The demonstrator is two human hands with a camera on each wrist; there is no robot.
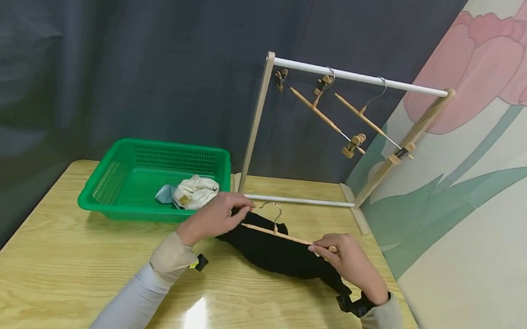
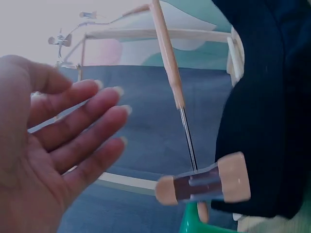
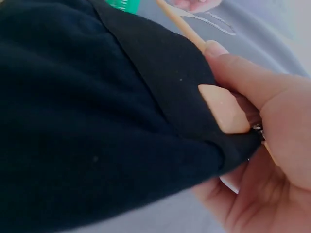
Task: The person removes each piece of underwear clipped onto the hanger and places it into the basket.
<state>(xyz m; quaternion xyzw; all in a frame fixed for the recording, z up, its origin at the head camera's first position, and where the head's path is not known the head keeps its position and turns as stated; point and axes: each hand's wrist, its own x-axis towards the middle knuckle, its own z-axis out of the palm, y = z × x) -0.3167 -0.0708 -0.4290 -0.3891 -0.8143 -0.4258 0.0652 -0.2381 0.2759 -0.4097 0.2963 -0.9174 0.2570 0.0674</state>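
Note:
A wooden clip hanger [image 1: 281, 232] with a metal hook lies along the edge of a black garment [image 1: 280, 257]. My right hand [image 1: 346, 257] pinches the hanger at its right end, thumb along the bar. There, a wooden clip [image 3: 224, 109] sits over the garment's waistband in the right wrist view. My left hand [image 1: 218, 215] is beside the hanger's left end. In the left wrist view, its loosely bent fingers [image 2: 92, 116] are apart from the bar and hold nothing. The left clip [image 2: 204, 179] is at the garment's edge.
A green basket [image 1: 107, 174] at the back left holds a white cloth [image 1: 195, 191] and a blue one [image 1: 166, 194]. Behind the garment stands a rack with a white rail [image 1: 361, 77]. Two clip hangers hang from it. A painted wall [image 1: 486, 200] borders the table's right side.

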